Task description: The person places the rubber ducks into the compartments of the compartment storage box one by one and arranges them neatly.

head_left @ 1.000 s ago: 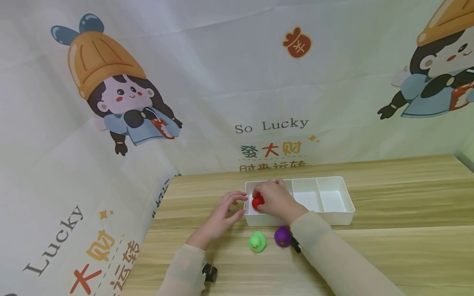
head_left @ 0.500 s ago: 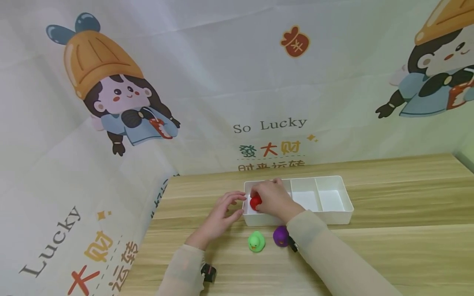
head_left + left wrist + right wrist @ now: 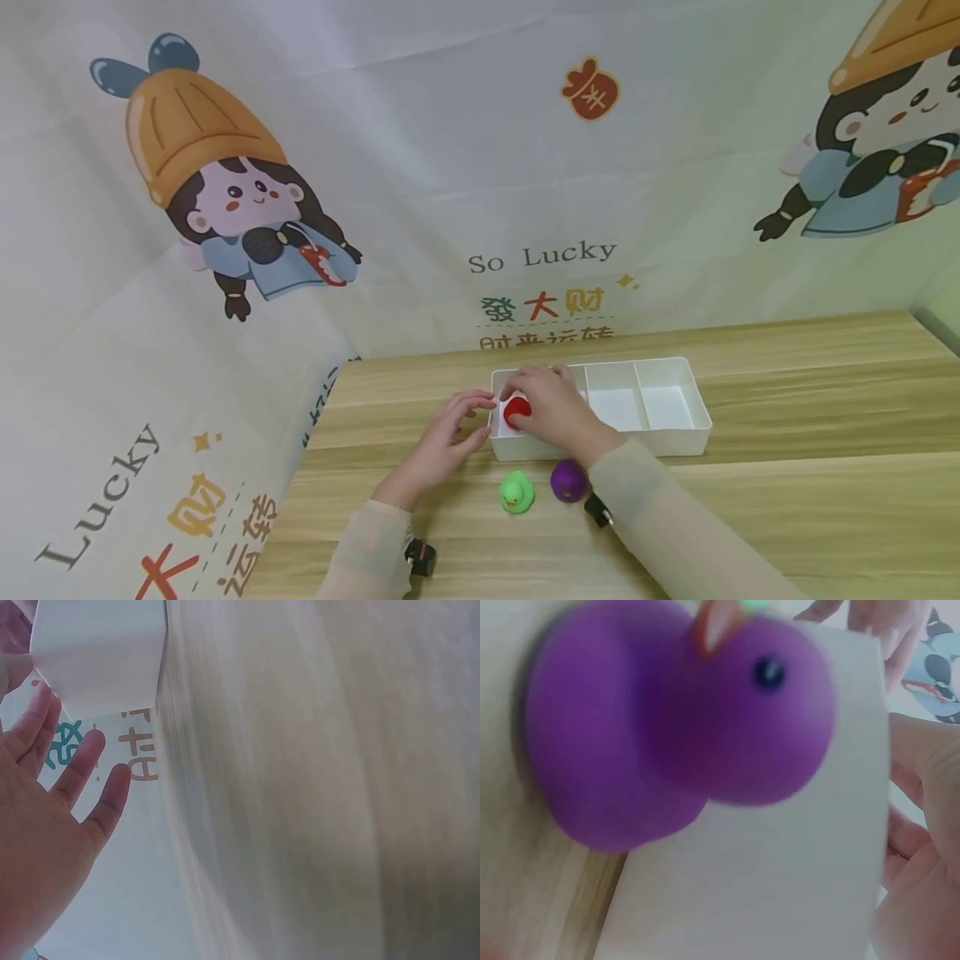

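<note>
A white box (image 3: pixel 600 446) with a row of compartments stands on the wooden table. My right hand (image 3: pixel 553 407) reaches into its left end, fingers and thumb curled round a round red toy (image 3: pixel 516 412), partly hidden by the thumb. Beside the box's left end my left hand (image 3: pixel 450 437) has its fingers spread, fingertips right at the rim. The left wrist view shows the left hand (image 3: pixel 45 817) with nothing in its grasp. In front of the box sit a green rubber duck (image 3: pixel 517 492) and a purple rubber duck (image 3: pixel 568 481), which fills much of the right wrist view.
Two compartments (image 3: pixel 667 408) at the box's right hold nothing visible. A printed cloth (image 3: pixel 420 208) hangs behind and to the left of the table (image 3: pixel 810 467). Black wrist cameras sit at both sleeves, the right one (image 3: pixel 597 510) close to the purple duck.
My right fingers have spread a little wider around the red toy, and the thumb has shifted across its front. My left hand and both ducks on the table stay put; the view has shifted slightly.
</note>
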A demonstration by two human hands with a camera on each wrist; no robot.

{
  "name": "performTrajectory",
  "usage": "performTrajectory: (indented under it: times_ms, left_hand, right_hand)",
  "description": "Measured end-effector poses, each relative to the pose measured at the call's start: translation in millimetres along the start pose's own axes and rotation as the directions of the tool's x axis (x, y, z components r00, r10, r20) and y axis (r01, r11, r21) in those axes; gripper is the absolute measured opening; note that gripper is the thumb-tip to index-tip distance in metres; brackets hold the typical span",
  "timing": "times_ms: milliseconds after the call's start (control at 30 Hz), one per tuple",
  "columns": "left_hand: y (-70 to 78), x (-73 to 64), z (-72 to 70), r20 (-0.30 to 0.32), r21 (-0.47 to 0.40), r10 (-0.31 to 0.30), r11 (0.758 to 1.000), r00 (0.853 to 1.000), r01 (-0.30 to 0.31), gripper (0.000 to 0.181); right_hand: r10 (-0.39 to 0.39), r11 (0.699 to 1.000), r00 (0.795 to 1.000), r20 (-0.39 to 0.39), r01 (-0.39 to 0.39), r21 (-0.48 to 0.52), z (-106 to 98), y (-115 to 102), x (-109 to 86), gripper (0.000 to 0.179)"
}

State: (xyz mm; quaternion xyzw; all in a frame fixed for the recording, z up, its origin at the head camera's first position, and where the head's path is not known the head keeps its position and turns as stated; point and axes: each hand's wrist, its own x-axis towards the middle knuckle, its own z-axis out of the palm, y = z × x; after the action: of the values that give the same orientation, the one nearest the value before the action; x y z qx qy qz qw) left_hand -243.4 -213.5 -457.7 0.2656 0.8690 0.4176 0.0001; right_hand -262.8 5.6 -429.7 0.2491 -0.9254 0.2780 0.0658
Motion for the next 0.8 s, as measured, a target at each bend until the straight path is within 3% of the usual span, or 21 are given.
performTrajectory:
  times_ms: [200, 800]
  left_hand:
    - [-0.6, -0.5, 0.2, 0.006, 0.003, -0.026, 1.0, 1.0, 0.026, 0.034]
    - [-1.1, 1.3, 2.5, -0.003, 0.012, -0.043, 0.999, 0.999, 0.043, 0.035]
  right_hand:
    - [-0.006, 1.0, 0.997, -0.075, 0.004, -0.019, -6, -6, -11.7, 0.022]
    - [0.009, 1.0, 0.987, -0.158, -0.011, -0.011, -22, 2, -50.3, 0.021]
